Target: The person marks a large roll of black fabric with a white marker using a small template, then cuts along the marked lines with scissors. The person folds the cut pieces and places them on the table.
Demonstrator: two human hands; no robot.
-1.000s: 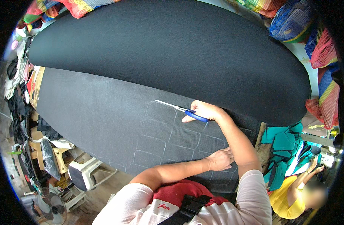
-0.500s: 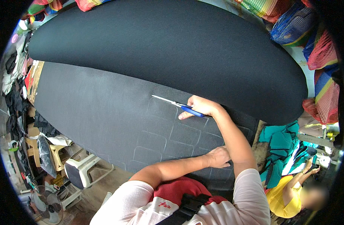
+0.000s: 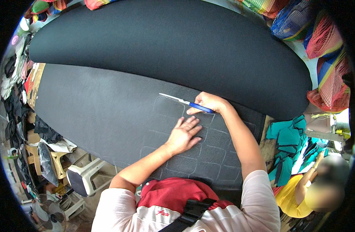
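A large dark grey sheet (image 3: 100,104) lies flat in front of me, marked with rows of rounded rectangles. My right hand (image 3: 210,103) grips blue-handled scissors (image 3: 185,102), their open silver blades pointing left over the sheet. My left hand (image 3: 184,133) rests flat on the sheet just below the scissors, fingers spread. A big black roll of the same material (image 3: 169,46) lies behind the sheet.
Teal cut pieces (image 3: 289,143) are piled at the right. A person in a yellow top (image 3: 297,193) sits at the lower right. A white plastic stool (image 3: 82,176), a fan (image 3: 46,212) and clutter stand at the left. Colourful mesh bags (image 3: 324,42) hang at the upper right.
My left hand has slid up and left along the sheet, from near my body to just under the scissors. The right hand with the scissors has stayed about where it was.
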